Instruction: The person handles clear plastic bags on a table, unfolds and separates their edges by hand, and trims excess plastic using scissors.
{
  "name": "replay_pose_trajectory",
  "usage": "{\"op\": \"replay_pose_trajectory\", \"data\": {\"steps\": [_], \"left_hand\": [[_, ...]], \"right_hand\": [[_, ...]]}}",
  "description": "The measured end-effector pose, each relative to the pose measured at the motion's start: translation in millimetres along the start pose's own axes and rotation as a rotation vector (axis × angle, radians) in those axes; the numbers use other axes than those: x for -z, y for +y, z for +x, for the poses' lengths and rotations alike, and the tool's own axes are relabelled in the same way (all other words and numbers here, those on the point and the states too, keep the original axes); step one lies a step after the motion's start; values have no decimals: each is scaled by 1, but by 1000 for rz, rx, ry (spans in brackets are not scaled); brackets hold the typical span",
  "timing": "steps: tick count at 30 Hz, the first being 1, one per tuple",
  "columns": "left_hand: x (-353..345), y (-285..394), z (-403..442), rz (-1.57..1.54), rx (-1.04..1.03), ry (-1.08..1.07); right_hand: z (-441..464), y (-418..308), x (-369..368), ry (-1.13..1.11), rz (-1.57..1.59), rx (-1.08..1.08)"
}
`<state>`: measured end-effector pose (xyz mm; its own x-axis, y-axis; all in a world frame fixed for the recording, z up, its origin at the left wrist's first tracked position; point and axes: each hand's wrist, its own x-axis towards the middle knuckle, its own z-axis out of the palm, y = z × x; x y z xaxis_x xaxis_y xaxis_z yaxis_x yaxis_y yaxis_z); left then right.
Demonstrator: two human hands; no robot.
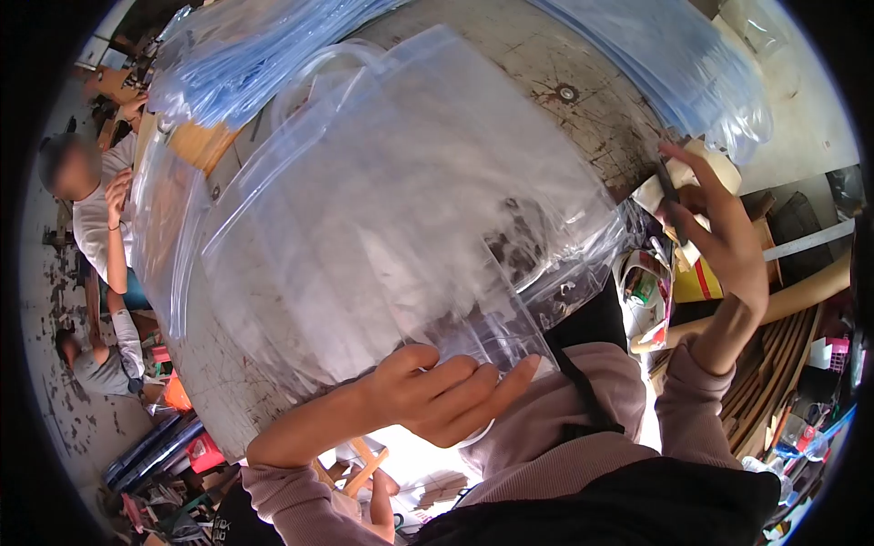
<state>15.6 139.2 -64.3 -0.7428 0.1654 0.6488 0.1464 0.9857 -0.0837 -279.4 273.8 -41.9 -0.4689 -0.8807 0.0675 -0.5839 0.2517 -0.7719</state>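
Note:
A large clear plastic bag (364, 200) with a tube-like handle at its far end lies spread across the worn table in front of me. My left hand (446, 393) is at the bag's near edge, fingers curled round the plastic. Off to the right, my right hand (724, 218) is closed round a slim dark tool (672, 193), whose exact kind I cannot make out. This hand is beside the table's right edge, apart from the bag.
Stacks of bluish clear plastic lie at the table's far left (246, 64) and far right (665, 64). More clear plastic (164, 227) hangs over the left edge. Two people are at the left. Brown strips (774, 382) and a cardboard tube (810, 296) stand at the right.

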Motion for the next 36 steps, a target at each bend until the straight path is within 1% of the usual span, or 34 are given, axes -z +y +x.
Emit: {"op": "replay_pose_trajectory", "data": {"steps": [1, 2, 4, 6, 7, 9, 10, 11, 12, 13, 14, 16, 17, 18, 20, 22, 24, 25, 27, 30, 34, 36], "left_hand": [[0, 0, 0, 10, 14, 9], [0, -1, 1, 15, 20, 14], [-1, -2, 3, 30, -14, 10], [-3, 0, 5, 48, 23, -30], [-3, 1, 7, 56, 43, -71], [-2, -1, 9, 81, 34, -56], [-1, -4, 11, 106, 17, -33], [-1, -8, 10, 95, 10, -37], [1, -14, 10, 116, 68, -38], [2, -17, 9, 140, 125, -37], [2, -19, 9, 136, 117, -39], [3, -22, 9, 110, 116, -52], [2, -22, 8, 94, 107, -44], [1, -22, 8, 94, 104, -41], [1, -22, 7, 53, 128, -62], [1, -23, 9, 45, 112, -62], [1, -23, 8, 36, 94, -65], [2, -22, 6, 38, 78, -96], [3, -22, 5, 42, 64, -127], [3, -22, 6, 37, 70, -144], [3, -22, 5, 46, 71, -153], [3, -21, 6, 53, 70, -157]], "right_hand": [[-8, 7, 8, -162, 389, -99], [-17, 12, 10, -168, 384, -93], [-37, 21, 5, -152, 682, -58], [-67, 18, -18, -125, 789, -302], [-84, 7, -36, -129, 1001, -414], [-100, 0, -65, -242, 1120, -277], [-103, 1, -74, -348, 1011, -28], [-103, -3, -77, -412, 970, -27], [-100, -6, -77, -476, 928, -25], [-92, -8, -72, -690, 785, -25], [-93, -12, -74, -682, 789, -25], [-91, -26, -84, -681, 1064, -304], [-88, -34, -88, -655, 1203, -311], [-86, -33, -88, -652, 1201, -310], [-80, -30, -88, -759, 1025, -145], [-77, -31, -80, -853, 741, -172], [-77, -39, -87, -762, 971, -209], [-75, -42, -87, -763, 975, -211], [-71, -47, -84, -679, 881, -181], [-68, -44, -85, -698, 855, -122], [-68, -44, -83, -725, 841, -152], [-68, -44, -82, -736, 905, -174]]}}
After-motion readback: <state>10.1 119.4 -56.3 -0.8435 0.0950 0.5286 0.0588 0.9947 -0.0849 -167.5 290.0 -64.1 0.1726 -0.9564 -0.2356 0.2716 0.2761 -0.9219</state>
